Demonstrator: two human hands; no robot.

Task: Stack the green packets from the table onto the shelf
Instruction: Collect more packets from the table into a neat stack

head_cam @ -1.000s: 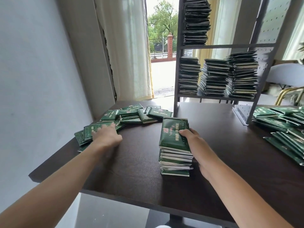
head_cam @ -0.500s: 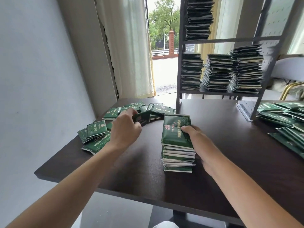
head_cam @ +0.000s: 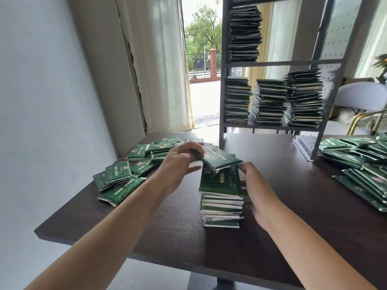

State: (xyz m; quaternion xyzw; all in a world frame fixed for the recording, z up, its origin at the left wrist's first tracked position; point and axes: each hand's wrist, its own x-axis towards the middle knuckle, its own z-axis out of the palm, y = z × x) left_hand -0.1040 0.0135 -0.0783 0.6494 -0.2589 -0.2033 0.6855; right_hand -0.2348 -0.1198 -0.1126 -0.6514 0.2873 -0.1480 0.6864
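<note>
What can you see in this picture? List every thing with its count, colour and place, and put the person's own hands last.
Table: one, dark brown, across the foreground.
Shelf: one, dark grey metal, standing on the far side of the table.
Shelf stacks: four, dark green; three on the lower board, one on the board above.
Table stack: one, green packets, table centre.
Held packet: one, green, just above the table stack.
Loose packets left: many, green, scattered on the table's left.
Loose packets right: many, green, on the table's right.
Curtain: white, beside the open doorway.
Chair: one, white with gold legs, behind the shelf.
Left hand: grips the held packet.
Right hand: against the table stack's right side.
</note>
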